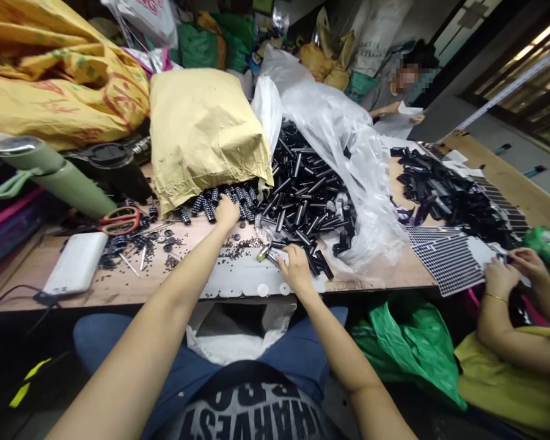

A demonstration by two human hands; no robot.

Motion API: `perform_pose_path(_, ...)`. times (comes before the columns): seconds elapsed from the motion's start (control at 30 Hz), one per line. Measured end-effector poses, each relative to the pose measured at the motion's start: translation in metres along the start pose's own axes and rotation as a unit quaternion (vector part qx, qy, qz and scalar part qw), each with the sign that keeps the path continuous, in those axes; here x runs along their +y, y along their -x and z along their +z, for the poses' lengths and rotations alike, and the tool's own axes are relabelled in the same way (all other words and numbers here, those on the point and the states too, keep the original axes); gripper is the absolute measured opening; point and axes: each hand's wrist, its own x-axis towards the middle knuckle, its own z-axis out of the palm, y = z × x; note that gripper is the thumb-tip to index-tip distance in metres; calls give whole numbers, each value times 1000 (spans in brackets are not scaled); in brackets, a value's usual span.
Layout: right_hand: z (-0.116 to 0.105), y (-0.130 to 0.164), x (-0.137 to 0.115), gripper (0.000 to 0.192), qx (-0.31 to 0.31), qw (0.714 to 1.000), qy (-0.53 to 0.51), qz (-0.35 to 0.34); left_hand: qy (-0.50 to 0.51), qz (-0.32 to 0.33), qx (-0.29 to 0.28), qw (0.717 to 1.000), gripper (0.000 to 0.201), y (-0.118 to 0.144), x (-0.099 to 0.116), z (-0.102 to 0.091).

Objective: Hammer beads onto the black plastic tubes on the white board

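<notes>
My left hand reaches into a pile of short tubes with a black-and-white checkered pattern, at the lower edge of a big yellow bag. Its fingertips touch the tubes, but blur and overlap hide whether they grip one. Nearer the table's front edge, my right hand is closed around a short shiny tube with a yellow-green end pointing left. Just beyond that hand, a heap of plain black tubes spills from a clear plastic bag. Small dark round pieces are scattered between my hands.
On the left are a green bottle, red-handled scissors and a white box-like object. At right, a co-worker's hands work beside a checkered sheet and black pieces. Another person sits farther back.
</notes>
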Motion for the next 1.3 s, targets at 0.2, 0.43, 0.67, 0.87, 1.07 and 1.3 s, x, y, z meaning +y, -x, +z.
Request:
perform_pose_path(0.2, -2, -113, 11, 27, -43, 994, 24, 99, 10, 34, -21, 999, 38, -4, -7, 0)
perform_pose_path(0.43, 23, -181, 17, 36, -36, 962, -15, 270, 344, 6, -64, 937, 47, 29, -21, -14)
perform_pose_path(0.67, 11, -168, 26, 42, -22, 948, -95, 303, 598, -99, -205, 768, 31, 97, -37, -35)
perform_pose_path(0.87, -9, -113, 14, 62, -135, 972, -167, 92, 585, -91, -169, 788, 33, 128, -52, -40)
perform_pose_path(1.07, -30, -105, -19, 21, -426, 867, -225, -127, 494, 16, -149, 856, 36, 146, -59, -36)
perform_pose_path(1.3, -18, -94, -60, 60, -187, 950, -196, -159, 502, -64, -239, 829, 33, 153, -72, -30)
